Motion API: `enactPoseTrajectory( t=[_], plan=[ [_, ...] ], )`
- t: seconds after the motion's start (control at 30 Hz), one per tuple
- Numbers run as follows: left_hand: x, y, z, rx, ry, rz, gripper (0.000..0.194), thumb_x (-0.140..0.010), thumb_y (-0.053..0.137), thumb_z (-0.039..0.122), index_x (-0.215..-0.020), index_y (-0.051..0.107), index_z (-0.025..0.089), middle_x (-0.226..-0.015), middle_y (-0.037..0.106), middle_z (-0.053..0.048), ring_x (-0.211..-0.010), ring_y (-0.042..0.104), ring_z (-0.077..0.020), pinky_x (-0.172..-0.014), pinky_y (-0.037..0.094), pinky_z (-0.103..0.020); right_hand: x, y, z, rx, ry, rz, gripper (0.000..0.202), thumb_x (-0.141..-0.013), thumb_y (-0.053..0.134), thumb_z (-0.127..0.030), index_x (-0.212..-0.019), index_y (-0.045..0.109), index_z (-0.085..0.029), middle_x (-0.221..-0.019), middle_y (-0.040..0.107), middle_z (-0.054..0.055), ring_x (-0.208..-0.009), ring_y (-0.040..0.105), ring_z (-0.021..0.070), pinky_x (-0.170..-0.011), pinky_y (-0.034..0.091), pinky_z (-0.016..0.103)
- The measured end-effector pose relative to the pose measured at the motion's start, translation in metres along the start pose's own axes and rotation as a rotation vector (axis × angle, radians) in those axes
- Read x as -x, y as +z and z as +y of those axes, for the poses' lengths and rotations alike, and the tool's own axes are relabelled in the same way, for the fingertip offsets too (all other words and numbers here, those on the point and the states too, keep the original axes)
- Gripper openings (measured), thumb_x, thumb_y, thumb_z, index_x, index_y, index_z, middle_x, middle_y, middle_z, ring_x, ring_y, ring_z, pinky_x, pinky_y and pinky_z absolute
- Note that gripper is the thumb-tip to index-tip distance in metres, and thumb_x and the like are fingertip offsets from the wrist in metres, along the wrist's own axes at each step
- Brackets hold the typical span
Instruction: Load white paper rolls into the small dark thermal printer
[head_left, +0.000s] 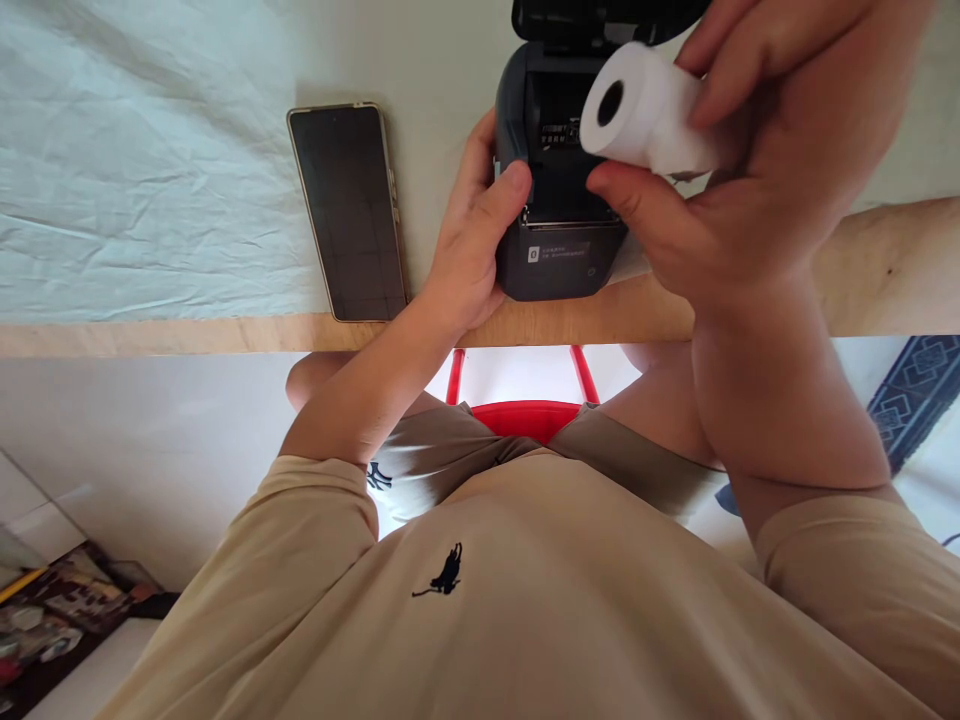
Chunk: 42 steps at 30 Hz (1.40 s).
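Note:
A dark portable printer (559,265) with its black lid (592,25) flipped up lies near the table's front edge. My left hand (480,225) grips its left side, thumb on the rim of the open compartment. In my right hand (720,170) is a white paper roll (652,110), held between thumb and fingers, tilted, with its dark core hole facing left. The roll is above the right part of the compartment and hides some of it; whether it touches the printer I cannot tell.
A smartphone (351,215) with a dark screen lies left of my left hand. A wrinkled pale cloth (150,170) covers the table, whose wooden edge (187,335) runs along the front. Below it are my legs and a red stool (525,418).

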<state>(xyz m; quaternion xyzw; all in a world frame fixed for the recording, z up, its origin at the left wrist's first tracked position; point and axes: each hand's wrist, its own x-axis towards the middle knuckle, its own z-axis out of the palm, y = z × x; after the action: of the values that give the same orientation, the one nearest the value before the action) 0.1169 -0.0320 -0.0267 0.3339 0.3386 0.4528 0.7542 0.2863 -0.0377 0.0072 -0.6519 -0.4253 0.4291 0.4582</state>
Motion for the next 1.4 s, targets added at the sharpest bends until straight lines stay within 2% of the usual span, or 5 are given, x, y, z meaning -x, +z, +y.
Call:
enactPoseTrajectory(
  t=[0.27, 0.5, 0.67, 0.97, 1.4],
  plan=[
    [-0.005, -0.011, -0.012, -0.004, 0.087, -0.030, 0.031, -0.071, 0.058, 0.042, -0.101, 0.056, 0.037, -0.113, 0.057, 0.007, -0.119, 0.051, -0.0172, -0.096, 0.048, -0.024, 0.008, 0.009, -0.008, 0.695, -0.860, -0.158, 0.015, -0.074, 0.052, -0.023, -0.077, 0.042, -0.012, -0.095, 0.050, -0.002, -0.095, 0.047, 0.0028, -0.082, 0.042, 0.019],
    [-0.002, -0.016, -0.009, -0.301, 0.243, -0.290, 0.051, -0.087, 0.014, 0.027, -0.137, 0.023, 0.024, -0.141, 0.036, 0.004, -0.136, 0.025, -0.0214, -0.097, 0.038, -0.032, 0.008, 0.011, -0.005, 0.778, -0.729, -0.226, 0.017, -0.072, 0.048, -0.017, -0.088, 0.044, -0.015, -0.104, 0.051, -0.004, -0.103, 0.050, 0.0053, -0.090, 0.042, 0.026],
    [-0.004, -0.012, -0.010, -0.106, 0.101, -0.044, 0.029, -0.079, 0.050, 0.039, -0.106, 0.056, 0.033, -0.114, 0.058, 0.006, -0.117, 0.055, -0.0188, -0.091, 0.052, -0.029, 0.008, 0.006, -0.007, 0.719, -0.750, -0.263, 0.015, -0.072, 0.045, -0.012, -0.086, 0.051, -0.015, -0.100, 0.055, -0.004, -0.096, 0.052, 0.0040, -0.079, 0.043, 0.019],
    [-0.005, -0.004, -0.003, 0.101, -0.014, -0.021, 0.020, -0.075, 0.053, 0.038, -0.095, 0.055, 0.033, -0.098, 0.060, 0.005, -0.093, 0.060, -0.0140, -0.073, 0.050, -0.025, 0.001, 0.008, -0.003, 0.314, -0.848, -0.092, 0.014, -0.075, 0.049, -0.020, -0.088, 0.049, -0.014, -0.093, 0.054, -0.004, -0.099, 0.054, 0.0029, -0.088, 0.044, 0.018],
    [0.002, 0.005, 0.004, 0.024, -0.034, 0.070, 0.015, -0.078, 0.049, 0.039, -0.089, 0.054, 0.030, -0.089, 0.058, 0.003, -0.083, 0.061, -0.0129, -0.068, 0.051, -0.024, 0.002, 0.004, -0.001, 0.618, -0.835, -0.257, 0.032, -0.064, 0.065, -0.033, -0.081, 0.048, -0.012, -0.104, 0.046, 0.001, -0.102, 0.047, 0.0029, -0.096, 0.051, 0.018]
  ],
)
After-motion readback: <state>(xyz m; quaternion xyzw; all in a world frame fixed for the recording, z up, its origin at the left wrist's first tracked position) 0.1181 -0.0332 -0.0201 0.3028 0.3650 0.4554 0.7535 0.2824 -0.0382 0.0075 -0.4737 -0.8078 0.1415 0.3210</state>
